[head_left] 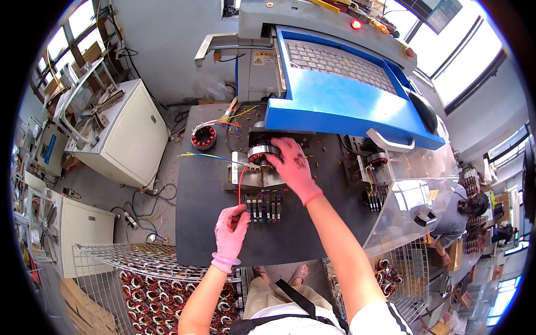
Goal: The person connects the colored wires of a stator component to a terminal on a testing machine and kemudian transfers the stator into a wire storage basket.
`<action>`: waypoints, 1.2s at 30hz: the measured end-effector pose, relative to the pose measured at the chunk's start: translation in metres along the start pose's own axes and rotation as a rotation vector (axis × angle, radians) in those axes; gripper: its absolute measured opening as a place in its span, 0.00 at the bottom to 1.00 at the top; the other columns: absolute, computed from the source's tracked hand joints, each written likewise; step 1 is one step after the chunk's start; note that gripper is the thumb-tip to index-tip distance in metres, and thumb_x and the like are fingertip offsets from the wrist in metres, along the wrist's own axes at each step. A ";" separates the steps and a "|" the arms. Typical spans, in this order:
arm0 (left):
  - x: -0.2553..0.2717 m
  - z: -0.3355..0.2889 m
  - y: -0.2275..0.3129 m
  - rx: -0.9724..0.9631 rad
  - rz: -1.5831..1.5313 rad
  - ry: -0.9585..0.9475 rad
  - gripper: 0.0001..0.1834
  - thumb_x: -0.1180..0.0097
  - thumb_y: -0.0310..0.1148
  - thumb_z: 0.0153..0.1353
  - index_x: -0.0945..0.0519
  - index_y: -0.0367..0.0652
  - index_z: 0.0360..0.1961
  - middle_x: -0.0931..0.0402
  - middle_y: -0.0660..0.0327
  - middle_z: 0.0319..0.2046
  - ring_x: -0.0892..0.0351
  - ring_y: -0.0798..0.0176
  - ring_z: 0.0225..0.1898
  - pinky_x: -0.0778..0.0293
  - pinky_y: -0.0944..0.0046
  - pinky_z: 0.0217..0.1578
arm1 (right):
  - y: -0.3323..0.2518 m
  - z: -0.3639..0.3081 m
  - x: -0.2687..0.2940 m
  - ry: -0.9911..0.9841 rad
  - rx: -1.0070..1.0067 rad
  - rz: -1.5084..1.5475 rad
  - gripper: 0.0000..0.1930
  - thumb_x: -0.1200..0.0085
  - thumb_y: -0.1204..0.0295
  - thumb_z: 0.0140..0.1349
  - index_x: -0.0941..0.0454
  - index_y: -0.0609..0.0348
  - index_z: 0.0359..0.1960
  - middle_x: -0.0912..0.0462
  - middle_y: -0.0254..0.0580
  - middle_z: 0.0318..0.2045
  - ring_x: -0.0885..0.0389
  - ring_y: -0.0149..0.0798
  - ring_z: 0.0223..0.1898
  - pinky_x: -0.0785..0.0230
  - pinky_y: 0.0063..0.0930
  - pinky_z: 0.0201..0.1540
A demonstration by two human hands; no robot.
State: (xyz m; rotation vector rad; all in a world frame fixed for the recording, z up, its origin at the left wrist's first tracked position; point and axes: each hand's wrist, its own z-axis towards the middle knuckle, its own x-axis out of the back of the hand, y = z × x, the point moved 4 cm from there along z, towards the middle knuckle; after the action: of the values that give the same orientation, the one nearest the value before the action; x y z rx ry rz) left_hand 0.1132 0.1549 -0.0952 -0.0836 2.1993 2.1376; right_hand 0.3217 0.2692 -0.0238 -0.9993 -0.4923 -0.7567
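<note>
A motor stator (262, 151), a metal ring with windings, sits in a metal fixture (239, 167) on the dark table. My right hand (296, 170), in a pink glove, grips its right side; the fingertips are partly hidden. Yellow, blue and red leads come off the stator. My left hand (230, 231), also pink-gloved, pinches the lower end of the red wire (240, 187) beside a row of clip terminals (264, 207). The yellow and blue wires (209, 158) stretch out leftward, unheld. Another stator (204, 137) with colored leads lies at the back left of the table.
An open blue keyboard drawer (335, 100) overhangs the table's back. On the right stand a second fixture with a stator (377, 160) and a clear plastic guard (413, 206). Wire baskets (95, 257) of stators flank me below. A person (455, 218) is at far right.
</note>
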 end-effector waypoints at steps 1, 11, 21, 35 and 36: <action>0.001 0.001 0.003 -0.027 0.054 0.010 0.14 0.42 0.23 0.61 0.24 0.35 0.48 0.23 0.62 0.34 0.24 0.73 0.31 0.27 0.73 0.32 | -0.006 -0.011 -0.001 -0.011 -0.095 -0.004 0.16 0.43 0.63 0.59 0.21 0.59 0.45 0.22 0.48 0.42 0.22 0.51 0.45 0.30 0.40 0.48; -0.027 -0.032 0.035 -0.227 0.669 -0.237 0.16 0.35 0.33 0.54 0.21 0.41 0.44 0.24 0.57 0.37 0.22 0.60 0.26 0.26 0.63 0.29 | -0.009 -0.061 -0.042 -0.658 -0.626 0.602 0.13 0.41 0.64 0.58 0.18 0.64 0.33 0.19 0.33 0.22 0.23 0.25 0.26 0.32 0.24 0.30; -0.041 -0.045 -0.037 -0.342 1.435 -0.336 0.31 0.44 0.42 0.59 0.34 0.48 0.63 0.31 0.60 0.37 0.24 0.58 0.37 0.26 0.56 0.33 | -0.003 -0.056 -0.036 -0.582 -0.351 0.285 0.12 0.45 0.64 0.59 0.23 0.60 0.37 0.19 0.47 0.26 0.19 0.44 0.27 0.30 0.36 0.34; 0.021 0.062 0.019 -0.196 0.025 0.319 0.22 0.45 0.44 0.66 0.27 0.42 0.55 0.25 0.62 0.36 0.26 0.67 0.29 0.29 0.70 0.28 | -0.014 -0.067 -0.034 -0.472 -0.403 0.378 0.14 0.45 0.61 0.61 0.21 0.59 0.39 0.18 0.40 0.28 0.19 0.37 0.29 0.31 0.32 0.34; 0.028 0.081 0.043 -0.090 -0.165 0.405 0.22 0.49 0.47 0.68 0.27 0.42 0.54 0.24 0.63 0.38 0.27 0.69 0.30 0.30 0.72 0.27 | -0.013 -0.069 -0.035 -0.478 -0.494 0.508 0.15 0.46 0.59 0.62 0.21 0.59 0.39 0.20 0.37 0.26 0.23 0.32 0.27 0.34 0.27 0.30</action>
State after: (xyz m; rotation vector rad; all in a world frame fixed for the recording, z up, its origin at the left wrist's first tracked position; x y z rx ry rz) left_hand 0.0822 0.2377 -0.0568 -0.7377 2.1870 2.2827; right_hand 0.2914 0.2156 -0.0729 -1.7048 -0.4360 -0.1687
